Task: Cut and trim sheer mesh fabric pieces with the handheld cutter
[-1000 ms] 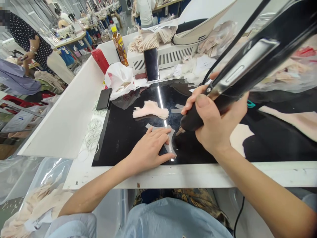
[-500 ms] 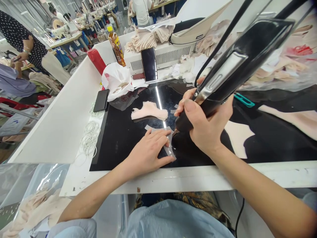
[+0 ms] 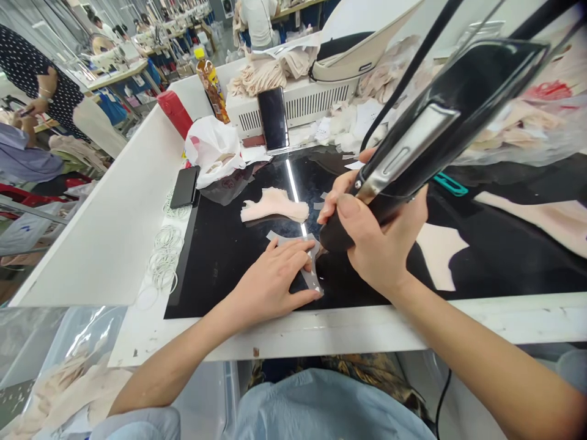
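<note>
Head view, right hand [image 3: 383,253] gripping black tool [image 3: 463,95] slanting down-left, left hand [image 3: 275,278] flat atop film [image 3: 313,278]

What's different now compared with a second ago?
The right hand, gripping the black tool, has moved left toward the translucent sheet, uncovering more of the teal item. Nothing was grasped or released. The left hand still rests on the sheet; the pale fabric beyond lies as before.

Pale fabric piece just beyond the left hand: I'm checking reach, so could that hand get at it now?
Probably yes: the left hand rests on a translucent sheet, and nothing upright stands between it and the nearby fabric piece.
</note>
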{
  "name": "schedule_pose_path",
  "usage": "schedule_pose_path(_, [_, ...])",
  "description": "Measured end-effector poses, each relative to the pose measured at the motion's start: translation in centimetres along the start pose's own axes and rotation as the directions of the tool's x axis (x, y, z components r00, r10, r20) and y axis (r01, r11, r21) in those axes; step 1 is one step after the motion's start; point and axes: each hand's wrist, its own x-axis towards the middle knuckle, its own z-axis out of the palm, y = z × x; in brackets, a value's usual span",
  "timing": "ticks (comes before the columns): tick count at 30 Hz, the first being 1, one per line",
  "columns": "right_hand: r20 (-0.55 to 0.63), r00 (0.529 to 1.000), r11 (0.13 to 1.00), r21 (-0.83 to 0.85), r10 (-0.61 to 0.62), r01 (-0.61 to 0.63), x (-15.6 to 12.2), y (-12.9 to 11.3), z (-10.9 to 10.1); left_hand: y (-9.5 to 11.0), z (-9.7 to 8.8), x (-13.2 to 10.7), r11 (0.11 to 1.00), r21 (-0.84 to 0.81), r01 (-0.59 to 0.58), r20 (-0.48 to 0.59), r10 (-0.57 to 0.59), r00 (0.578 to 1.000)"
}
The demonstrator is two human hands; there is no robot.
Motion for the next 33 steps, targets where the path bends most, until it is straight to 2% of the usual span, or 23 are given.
schedule_pose_path(6, [-0.033,0.999,0.999,-0.032,0.007,-0.008,-0.1,0.1,0.1,0.0,-0.1,0.0,1.0,0.005,-0.003,0.011,0.003,1.0])
schedule_pose_path(13, [0.038,0.999,0.999,0.033,-0.013,0.012,-0.6,-0.8,-0.1,0.0,-0.2,0.0,1.0,0.008,-0.008,0.008,0.008,1.0])
schedule_pose_path(22, [0.001,1.0,0.999,-0.027,0.03,-0.03,-1.3,-1.0,0.0,-0.1,-0.1,-0.1,1.0,0.003,-0.006,0.01,0.006,1.0])
schedule_pose_path(33, [0.082,0.995,0.998,-0.033,0.058,-0.055,-2.0,-2.7,-0.5,-0.3,0.1,-0.1,1.0,0.016,-0.02,0.034,0.019,0.999])
